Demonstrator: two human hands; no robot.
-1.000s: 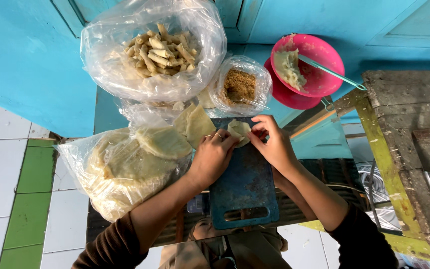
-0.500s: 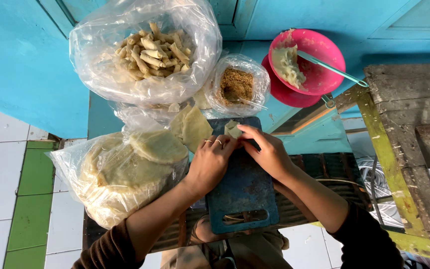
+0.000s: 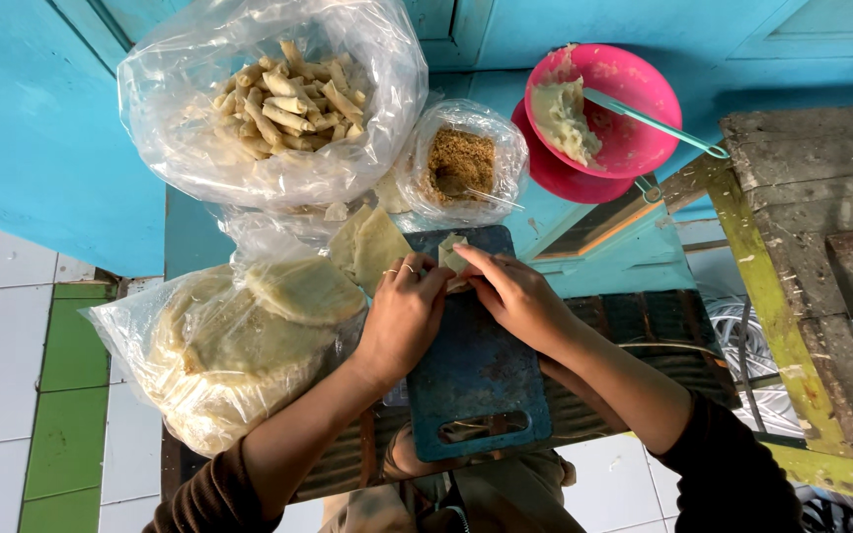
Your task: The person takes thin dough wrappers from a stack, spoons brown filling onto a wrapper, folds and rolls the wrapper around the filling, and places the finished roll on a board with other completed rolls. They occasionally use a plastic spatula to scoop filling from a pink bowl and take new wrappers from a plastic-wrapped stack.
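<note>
Pale thin wrapper (image 3: pixel 451 255), partly folded, pinched between fingers of left hand (image 3: pixel 402 318) and right hand (image 3: pixel 515 296).

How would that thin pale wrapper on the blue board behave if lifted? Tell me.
The wrapper probably flops: it folds under both hands, left hand and right hand. It looks light, thin, perhaps easily torn. Lying flat on the board, it shouldn't roll.
</note>
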